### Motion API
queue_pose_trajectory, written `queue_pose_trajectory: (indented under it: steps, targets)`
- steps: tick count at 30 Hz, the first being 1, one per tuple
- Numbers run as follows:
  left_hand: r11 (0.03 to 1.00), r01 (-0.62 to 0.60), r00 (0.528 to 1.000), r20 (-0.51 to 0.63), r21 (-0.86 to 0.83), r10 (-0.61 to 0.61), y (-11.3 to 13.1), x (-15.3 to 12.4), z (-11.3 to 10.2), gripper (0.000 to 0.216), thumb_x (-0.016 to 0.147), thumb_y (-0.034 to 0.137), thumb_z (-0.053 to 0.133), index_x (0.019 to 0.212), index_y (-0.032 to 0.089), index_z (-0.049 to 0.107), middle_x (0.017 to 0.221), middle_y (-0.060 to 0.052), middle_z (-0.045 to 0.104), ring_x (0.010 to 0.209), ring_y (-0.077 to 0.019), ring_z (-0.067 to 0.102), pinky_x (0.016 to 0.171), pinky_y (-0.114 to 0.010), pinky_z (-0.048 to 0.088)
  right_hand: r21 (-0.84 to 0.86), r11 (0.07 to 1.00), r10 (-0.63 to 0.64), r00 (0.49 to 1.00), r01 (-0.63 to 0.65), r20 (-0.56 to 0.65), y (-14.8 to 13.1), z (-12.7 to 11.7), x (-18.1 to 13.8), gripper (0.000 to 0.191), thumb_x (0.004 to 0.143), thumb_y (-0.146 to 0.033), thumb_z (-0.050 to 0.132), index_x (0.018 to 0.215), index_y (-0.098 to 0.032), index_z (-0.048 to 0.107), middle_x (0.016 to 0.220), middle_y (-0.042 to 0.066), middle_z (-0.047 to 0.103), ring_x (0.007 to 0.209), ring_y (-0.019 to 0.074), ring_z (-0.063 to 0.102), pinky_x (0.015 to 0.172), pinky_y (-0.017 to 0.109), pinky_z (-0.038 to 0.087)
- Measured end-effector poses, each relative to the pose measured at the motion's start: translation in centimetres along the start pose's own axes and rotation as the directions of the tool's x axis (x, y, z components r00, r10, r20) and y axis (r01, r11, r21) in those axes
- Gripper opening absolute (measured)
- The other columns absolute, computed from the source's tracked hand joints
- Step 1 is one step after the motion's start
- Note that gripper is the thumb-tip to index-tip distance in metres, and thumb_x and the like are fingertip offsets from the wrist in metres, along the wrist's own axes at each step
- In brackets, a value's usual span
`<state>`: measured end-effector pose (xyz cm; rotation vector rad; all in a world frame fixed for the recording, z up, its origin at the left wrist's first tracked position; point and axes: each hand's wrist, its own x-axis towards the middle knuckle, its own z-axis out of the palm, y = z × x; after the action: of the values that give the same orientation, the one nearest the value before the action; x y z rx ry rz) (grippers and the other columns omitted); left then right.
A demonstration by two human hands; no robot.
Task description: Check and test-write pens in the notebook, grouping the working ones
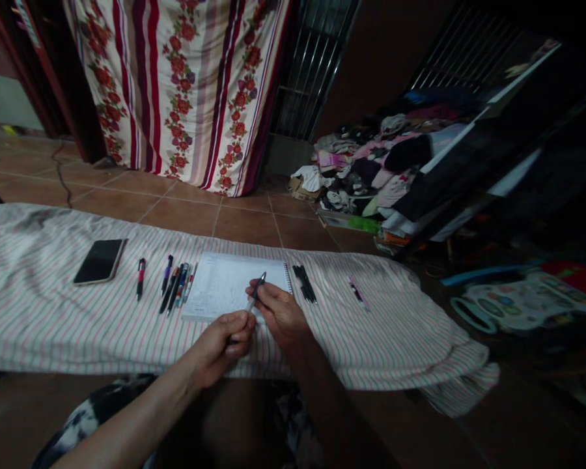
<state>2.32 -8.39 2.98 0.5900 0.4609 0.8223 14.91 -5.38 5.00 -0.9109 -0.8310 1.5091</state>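
Both my hands are on one pen with a dark grip and a pale barrel, its pointed tip aimed up and away from me. My left hand is closed round the barrel's lower end. With thumb and fingers, my right hand pinches the pen nearer its tip. Beneath the pen lies a spiral notebook with a pale page. To its left sit several pens in a row, and a red and black pen apart from them. Several black pens lie just right of the notebook.
A striped cloth covers the low table. At its left lies a phone; farther right is a pink and black pen. Beyond are a floral curtain, a clothes heap and, at right, a colourful plastic item.
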Motion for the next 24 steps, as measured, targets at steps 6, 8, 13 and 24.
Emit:
queue_pose_trajectory:
  steps: [6,8,13,24]
  targets:
    - [0.999,0.007,1.0,-0.011,0.053,-0.006,0.7,2.5,-1.5,0.031,0.073,0.034,0.065,0.061,0.014,0.044,0.051,0.008,0.028,0.042,-0.0023,0.02,0.04,-0.018,0.014,-0.039,0.999,0.001,1.0,-0.002,-0.009,1.3,-1.2,2.5,0.03,0.063,-0.04,0.071,0.081,-0.017,0.068,0.084,0.006,0.066,0.086,0.0169,0.059,0.082,0.032,0.043]
    - [0.997,0.048,0.999,-0.01,0.063,-0.047,0.9,2.8,-1.7,0.032,0.072,0.034,0.065,0.06,0.014,0.042,0.052,0.007,0.028,0.042,-0.0027,0.02,0.039,-0.018,0.013,-0.032,0.999,0.027,1.0,-0.026,0.007,1.5,-1.6,2.9,0.03,0.063,-0.041,0.071,0.082,-0.018,0.067,0.083,0.005,0.066,0.085,0.0166,0.059,0.082,0.031,0.044]
    - [0.98,-0.017,0.99,-0.134,0.2,0.044,0.6,3.7,-2.1,0.034,0.074,0.037,0.062,0.057,0.014,0.044,0.047,0.008,0.026,0.041,-0.0029,0.017,0.04,-0.019,0.009,0.013,0.999,0.041,0.994,-0.04,-0.101,2.7,-2.2,3.8,0.03,0.06,-0.04,0.072,0.078,-0.017,0.065,0.076,0.003,0.064,0.077,0.014,0.057,0.074,0.027,0.045]
    - [0.996,0.075,0.973,-0.223,0.045,-0.063,0.8,3.9,-1.9,0.034,0.087,0.039,0.043,0.082,0.01,0.058,0.063,-0.006,0.059,0.04,-0.0062,0.04,0.043,-0.02,0.031,0.252,0.967,0.069,0.99,-0.035,-0.126,3.2,-3.5,4.7,0.022,0.064,-0.033,0.071,0.08,-0.02,0.063,0.08,-0.001,0.061,0.064,0.0083,0.053,0.054,0.02,0.045]
